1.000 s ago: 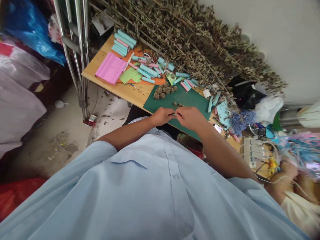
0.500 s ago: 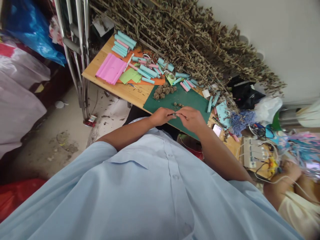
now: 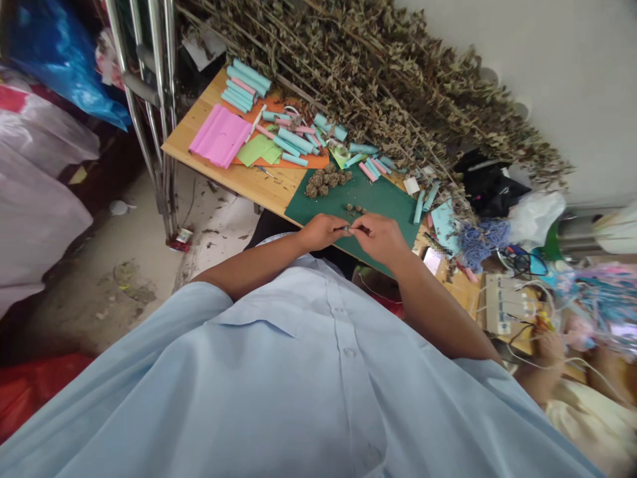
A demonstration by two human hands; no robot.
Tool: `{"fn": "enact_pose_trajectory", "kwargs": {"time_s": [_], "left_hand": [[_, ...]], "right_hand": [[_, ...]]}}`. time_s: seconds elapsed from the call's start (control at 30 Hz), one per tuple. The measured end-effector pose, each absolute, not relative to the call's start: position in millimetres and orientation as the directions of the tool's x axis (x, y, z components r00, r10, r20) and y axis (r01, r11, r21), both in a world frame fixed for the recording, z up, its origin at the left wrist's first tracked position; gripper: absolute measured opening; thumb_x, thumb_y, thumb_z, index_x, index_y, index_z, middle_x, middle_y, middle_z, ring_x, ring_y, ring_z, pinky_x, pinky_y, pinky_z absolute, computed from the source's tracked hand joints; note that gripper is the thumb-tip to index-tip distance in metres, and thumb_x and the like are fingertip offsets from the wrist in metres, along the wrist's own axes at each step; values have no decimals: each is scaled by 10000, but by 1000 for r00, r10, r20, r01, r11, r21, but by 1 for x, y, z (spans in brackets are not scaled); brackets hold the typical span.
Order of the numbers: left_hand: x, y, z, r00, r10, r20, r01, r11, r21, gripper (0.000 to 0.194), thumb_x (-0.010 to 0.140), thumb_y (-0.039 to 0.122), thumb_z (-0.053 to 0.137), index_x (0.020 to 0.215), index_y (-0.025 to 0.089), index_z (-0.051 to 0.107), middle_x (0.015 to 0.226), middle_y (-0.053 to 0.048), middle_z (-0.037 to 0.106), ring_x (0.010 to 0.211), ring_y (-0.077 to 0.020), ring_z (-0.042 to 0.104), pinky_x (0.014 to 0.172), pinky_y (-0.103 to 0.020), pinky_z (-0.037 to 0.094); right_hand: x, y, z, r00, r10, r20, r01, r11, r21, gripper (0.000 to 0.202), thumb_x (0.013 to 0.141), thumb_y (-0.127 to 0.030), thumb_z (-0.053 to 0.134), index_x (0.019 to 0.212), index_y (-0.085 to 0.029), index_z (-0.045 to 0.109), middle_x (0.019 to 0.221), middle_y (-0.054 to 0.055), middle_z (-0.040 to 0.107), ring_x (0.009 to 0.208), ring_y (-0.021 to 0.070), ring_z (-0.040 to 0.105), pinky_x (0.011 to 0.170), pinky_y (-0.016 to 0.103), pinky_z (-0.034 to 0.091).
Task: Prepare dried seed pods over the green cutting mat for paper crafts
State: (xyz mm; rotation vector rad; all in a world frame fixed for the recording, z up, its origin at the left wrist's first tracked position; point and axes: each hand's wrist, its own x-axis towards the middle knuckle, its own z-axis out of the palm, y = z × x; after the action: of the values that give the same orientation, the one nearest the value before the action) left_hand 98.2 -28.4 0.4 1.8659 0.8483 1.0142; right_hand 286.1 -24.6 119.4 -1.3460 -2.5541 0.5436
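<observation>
My left hand (image 3: 322, 232) and my right hand (image 3: 375, 237) meet at the fingertips over the front edge of a green mat (image 3: 323, 211). Both are closed in a pinch around a small, pale bluish piece (image 3: 347, 228) that is too small to name. Just beyond the fingers lie several small brown balls (image 3: 355, 210). Farther back on the mat sits a pile of larger brown, crumbly clumps (image 3: 326, 180).
Rolled blue and pink papers (image 3: 296, 141) and a pink sheet (image 3: 219, 136) cover the wooden table (image 3: 186, 143). Dried leafy stalks (image 3: 368, 73) lie along the back. Metal crutches (image 3: 162, 119) stand left. At right are a phone (image 3: 432, 260), a power strip (image 3: 499, 305) and another person's arm (image 3: 542, 365).
My right fingertips have shifted slightly against the small piece, while my left hand stays nearly still. The other person's hand at right has moved left.
</observation>
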Motion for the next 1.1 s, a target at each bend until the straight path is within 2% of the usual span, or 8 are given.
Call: {"fn": "enact_pose_trajectory", "kwargs": {"time_s": [0.27,0.47,0.87,1.0,1.1], "left_hand": [[98,-28,-2,434,840,327,173,-434,884,243,1012,360,644,953,174,789,890,-33,778,849,-165,713,789,-252,492],[99,-27,-4,448,821,355,166,-466,869,265,1027,362,618,936,173,779,892,-43,777,868,-171,718,801,-256,494],[100,-26,-5,458,828,324,213,-456,864,285,998,320,608,786,161,714,789,-45,724,776,-159,668,744,-257,481],[100,-27,-5,454,845,284,251,-427,869,240,985,297,630,821,153,729,798,-42,726,773,-151,662,734,-242,467],[100,-28,-4,432,856,286,251,-418,873,249,999,336,634,876,152,749,809,-31,732,780,-147,664,740,-235,465]], "right_hand": [[285,-23,130,-663,732,-157,746,629,-219,206,1002,-215,484,987,-194,689,1022,129,762,964,270,680,851,371,476],[278,-20,139,-676,681,-281,724,685,-81,264,1037,-236,444,1052,-143,690,1038,174,750,979,286,677,835,370,454],[262,-9,138,-622,705,-342,768,634,-89,146,940,-165,582,952,-179,727,915,155,767,852,307,697,768,404,456],[256,-9,140,-577,735,-358,802,593,-75,181,939,-168,579,953,-162,759,924,177,776,852,323,706,777,413,461],[260,-9,139,-559,759,-332,822,559,-107,189,939,-177,589,951,-176,778,926,151,786,862,305,709,781,400,467]]}}
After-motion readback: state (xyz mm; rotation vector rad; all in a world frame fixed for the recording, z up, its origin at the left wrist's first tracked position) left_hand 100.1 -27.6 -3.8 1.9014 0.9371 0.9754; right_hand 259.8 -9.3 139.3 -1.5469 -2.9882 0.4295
